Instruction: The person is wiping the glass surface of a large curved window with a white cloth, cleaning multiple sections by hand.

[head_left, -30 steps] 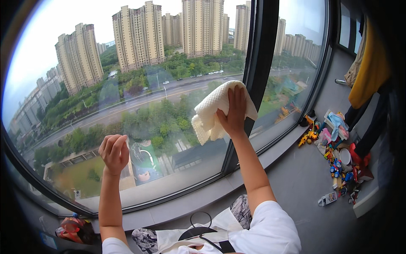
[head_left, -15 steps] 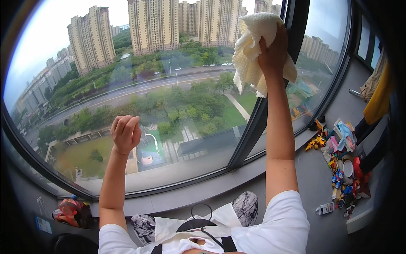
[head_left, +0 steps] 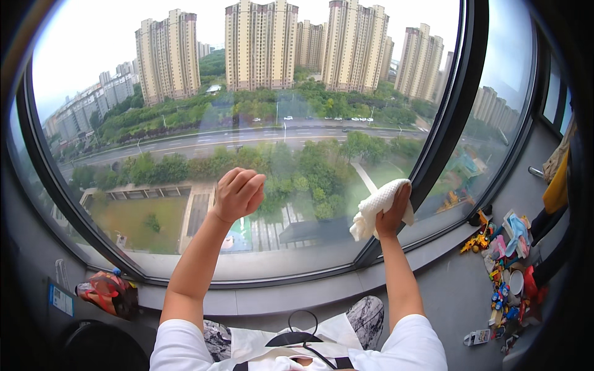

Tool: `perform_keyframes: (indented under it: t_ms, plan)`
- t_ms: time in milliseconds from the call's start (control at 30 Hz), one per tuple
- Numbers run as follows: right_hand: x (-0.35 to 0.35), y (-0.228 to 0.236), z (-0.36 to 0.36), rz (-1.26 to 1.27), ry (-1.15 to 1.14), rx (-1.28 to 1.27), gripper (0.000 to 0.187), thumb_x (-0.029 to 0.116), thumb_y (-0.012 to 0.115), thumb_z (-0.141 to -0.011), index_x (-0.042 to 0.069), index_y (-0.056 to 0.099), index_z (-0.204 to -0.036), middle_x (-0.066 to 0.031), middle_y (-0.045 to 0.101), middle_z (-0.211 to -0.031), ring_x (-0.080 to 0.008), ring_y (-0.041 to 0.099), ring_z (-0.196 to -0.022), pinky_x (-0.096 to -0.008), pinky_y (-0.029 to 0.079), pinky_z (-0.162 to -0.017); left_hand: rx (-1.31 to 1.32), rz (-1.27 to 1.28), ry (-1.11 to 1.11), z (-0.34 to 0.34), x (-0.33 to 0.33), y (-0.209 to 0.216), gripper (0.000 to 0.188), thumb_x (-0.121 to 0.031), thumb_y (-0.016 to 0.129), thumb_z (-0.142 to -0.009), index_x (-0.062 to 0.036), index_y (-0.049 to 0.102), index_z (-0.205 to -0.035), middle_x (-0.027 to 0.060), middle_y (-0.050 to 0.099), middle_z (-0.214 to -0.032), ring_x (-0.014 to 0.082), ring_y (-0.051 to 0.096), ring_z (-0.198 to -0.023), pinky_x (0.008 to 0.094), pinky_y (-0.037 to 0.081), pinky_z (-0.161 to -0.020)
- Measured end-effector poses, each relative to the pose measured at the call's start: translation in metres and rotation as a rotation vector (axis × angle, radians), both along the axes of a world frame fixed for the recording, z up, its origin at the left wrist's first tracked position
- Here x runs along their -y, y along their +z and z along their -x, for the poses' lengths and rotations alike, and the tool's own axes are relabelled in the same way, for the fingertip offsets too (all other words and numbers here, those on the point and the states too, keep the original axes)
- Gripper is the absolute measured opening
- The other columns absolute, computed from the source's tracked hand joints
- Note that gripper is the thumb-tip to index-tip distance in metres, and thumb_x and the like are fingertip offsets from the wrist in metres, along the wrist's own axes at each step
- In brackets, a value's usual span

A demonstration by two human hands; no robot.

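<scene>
My right hand (head_left: 392,213) presses a white, waffle-textured cloth (head_left: 375,206) against the large window pane (head_left: 297,247), close beside the dark upright frame (head_left: 455,99). Part of the cloth bunches up and hangs past the fingers on the left. My left hand (head_left: 239,194) is raised in front of the same pane, its fingers curled into a loose fist. Nothing shows in that fist, and whether it touches the glass I cannot tell.
A low grey ledge (head_left: 297,295) runs under the window. Several toys (head_left: 504,278) lie in a heap on the floor at right, near hanging clothes (head_left: 555,182). At the lower left are a red patterned bag (head_left: 106,293) and a dark round object (head_left: 102,346).
My right hand and the cloth have slid down the glass beside the frame. In the picture my left fist sits farther right, still closed. The view has shifted.
</scene>
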State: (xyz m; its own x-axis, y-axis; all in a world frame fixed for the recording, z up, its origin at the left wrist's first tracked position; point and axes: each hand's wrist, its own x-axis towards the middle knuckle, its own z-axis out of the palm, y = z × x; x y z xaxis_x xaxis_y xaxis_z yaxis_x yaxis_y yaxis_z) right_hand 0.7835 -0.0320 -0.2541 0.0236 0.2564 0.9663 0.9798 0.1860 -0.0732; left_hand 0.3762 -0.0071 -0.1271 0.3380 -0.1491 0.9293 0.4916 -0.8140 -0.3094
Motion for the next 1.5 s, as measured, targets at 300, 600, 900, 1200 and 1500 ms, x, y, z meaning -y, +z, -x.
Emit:
perform_keyframes:
  t_ms: [300, 600, 900, 1200, 1500]
  plan:
    - [-0.024, 0.126, 0.072, -0.175, -0.141, -0.168, 0.072, 0.049, 0.031, -0.092, 0.000, 0.021, -0.144, -0.0226, 0.019, -0.149, -0.0415, 0.017, -0.137, -0.0544, 0.016, -0.107, 0.183, -0.028, 0.034, 0.028, 0.017, 0.020, 0.022, 0.009, 0.058, -0.070, -0.0023, 0.061, -0.088, 0.0090, 0.057, -0.078, 0.0238, 0.053, -0.063, 0.0295, 0.043, -0.054]
    - [-0.001, 0.186, 0.250, -0.010, 0.128, 0.184, 0.068, 0.043, 0.062, -0.073, 0.030, 0.042, -0.136, -0.0188, 0.024, -0.148, -0.0428, 0.019, -0.136, -0.0717, 0.012, -0.098, 0.483, 0.012, 0.007, 0.061, -0.005, 0.007, 0.013, 0.002, 0.045, -0.089, 0.0025, 0.058, -0.091, 0.0103, 0.057, -0.087, 0.0128, 0.046, -0.065, 0.0228, 0.040, -0.059]
    - [-0.007, 0.182, 0.206, -0.080, 0.148, 0.153, 0.062, 0.038, 0.072, -0.065, 0.035, 0.054, -0.124, -0.0072, 0.036, -0.143, -0.0353, 0.028, -0.133, -0.0691, 0.015, -0.099, 0.449, 0.054, 0.128, 0.065, 0.004, 0.007, 0.012, 0.001, 0.046, -0.088, 0.0019, 0.057, -0.092, 0.0103, 0.057, -0.086, 0.0158, 0.050, -0.070, 0.0248, 0.042, -0.062]
    - [-0.022, 0.137, 0.018, -0.220, 0.012, -0.027, 0.067, 0.047, 0.042, -0.087, 0.004, 0.037, -0.137, -0.0195, 0.032, -0.144, -0.0416, 0.027, -0.133, -0.0548, 0.019, -0.108, 0.347, -0.019, 0.239, 0.044, 0.007, -0.003, 0.012, 0.003, 0.054, -0.078, -0.0026, 0.060, -0.087, 0.0098, 0.056, -0.080, 0.0244, 0.052, -0.070, 0.0328, 0.041, -0.066]
    - [-0.038, 0.172, 0.122, -0.279, -0.169, -0.089, 0.075, 0.061, 0.029, -0.088, 0.010, 0.030, -0.143, -0.0173, 0.028, -0.148, -0.0404, 0.023, -0.136, -0.0607, 0.020, -0.103, 0.526, 0.360, -0.289, 0.055, 0.022, 0.003, 0.012, 0.002, 0.044, -0.088, 0.0005, 0.057, -0.088, 0.0094, 0.058, -0.088, 0.0129, 0.051, -0.070, 0.0238, 0.041, -0.062]
